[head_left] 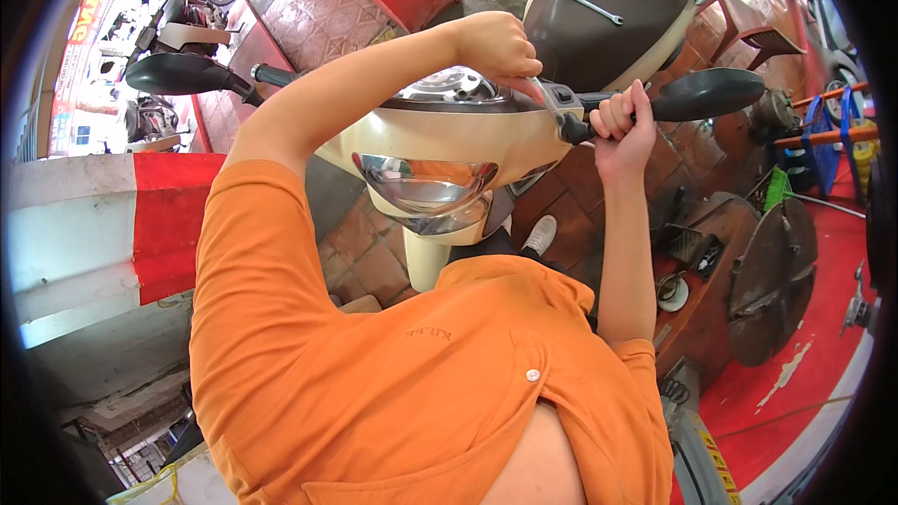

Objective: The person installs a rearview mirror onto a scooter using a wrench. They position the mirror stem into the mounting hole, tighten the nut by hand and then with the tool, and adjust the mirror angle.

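A cream scooter [529, 153] stands before me, its headlight [426, 189] toward my body. My left arm reaches across the dashboard [447, 86]. My left hand [499, 49] is closed beside the switch housing [561, 95] on the right side of the handlebar; what its fingers hold is hidden. Just right of the housing, my right hand [622, 131] is closed round the black brake lever [578, 132], below a black mirror [708, 94]. The fingers cover most of the lever. A combination wrench [593, 7] lies on the dark brown seat [613, 42].
On the left, another mirror [178, 74] sticks out beside the handlebar grip [272, 76]. A brown plastic chair [762, 37] stands at the far right. Nearer on the right are a wooden bench [716, 271] and a dark round board [773, 282]. Parked motorbikes [185, 19] stand at the far left.
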Available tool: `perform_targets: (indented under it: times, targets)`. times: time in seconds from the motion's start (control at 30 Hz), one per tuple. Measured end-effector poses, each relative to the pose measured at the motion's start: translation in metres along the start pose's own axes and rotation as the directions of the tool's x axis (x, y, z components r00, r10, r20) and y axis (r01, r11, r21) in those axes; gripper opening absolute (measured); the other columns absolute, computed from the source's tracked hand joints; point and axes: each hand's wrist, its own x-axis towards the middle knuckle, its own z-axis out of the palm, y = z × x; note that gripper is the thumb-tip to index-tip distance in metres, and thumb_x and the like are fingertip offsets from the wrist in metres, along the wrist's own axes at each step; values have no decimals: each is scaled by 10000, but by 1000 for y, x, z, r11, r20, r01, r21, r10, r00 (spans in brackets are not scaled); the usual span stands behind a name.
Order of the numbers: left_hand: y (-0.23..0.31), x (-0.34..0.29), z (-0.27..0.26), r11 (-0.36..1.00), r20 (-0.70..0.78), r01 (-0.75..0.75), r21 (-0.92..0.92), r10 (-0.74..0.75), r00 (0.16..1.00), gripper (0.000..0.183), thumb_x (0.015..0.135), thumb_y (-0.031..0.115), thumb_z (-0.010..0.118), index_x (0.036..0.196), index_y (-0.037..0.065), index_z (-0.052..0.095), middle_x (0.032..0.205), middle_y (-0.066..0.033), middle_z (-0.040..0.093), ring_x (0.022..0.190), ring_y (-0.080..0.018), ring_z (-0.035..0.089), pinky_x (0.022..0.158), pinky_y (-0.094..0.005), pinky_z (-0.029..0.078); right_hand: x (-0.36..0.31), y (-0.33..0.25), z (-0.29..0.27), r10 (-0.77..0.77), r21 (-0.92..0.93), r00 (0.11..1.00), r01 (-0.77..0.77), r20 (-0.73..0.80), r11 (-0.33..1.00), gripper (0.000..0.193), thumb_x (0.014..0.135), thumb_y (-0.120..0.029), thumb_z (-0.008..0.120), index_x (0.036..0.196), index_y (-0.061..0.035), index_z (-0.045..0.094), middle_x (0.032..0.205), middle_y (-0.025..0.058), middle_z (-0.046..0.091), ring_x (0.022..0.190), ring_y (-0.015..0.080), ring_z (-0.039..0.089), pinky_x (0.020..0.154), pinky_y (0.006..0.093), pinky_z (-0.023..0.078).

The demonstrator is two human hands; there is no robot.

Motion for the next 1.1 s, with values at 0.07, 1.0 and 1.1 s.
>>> perform_targets:
  times: [0.07,1.0,1.1]
  targets:
    - [2,-3,1,1000,-5,21,6,-21,1000,500,878,554,635,643,120,554,518,-17,513,478,-249,562,480,-357,447,-5,8,6,-165,-58,981,159,-106,986,377,1033,-236,482,683,-116,412,553,-64,240,475,67,206,488,263,240]
    - [11,-4,5,992,-3,127,-9,-127,992,627,888,631,568,554,100,560,498,-63,558,452,-294,571,434,-368,420,-10,-200,4,-79,-848,897,378,434,-371,466,806,-202,797,1163,-24,557,1056,133,609,980,264,596,827,347,485]
    - [11,0,5,991,33,131,-17,-131,991,654,899,647,530,544,99,561,493,-73,565,461,-303,581,439,-375,428,-42,-197,-26,-188,-774,838,355,512,-525,451,825,-230,787,1153,-19,559,1016,161,608,933,310,595,821,374,487]
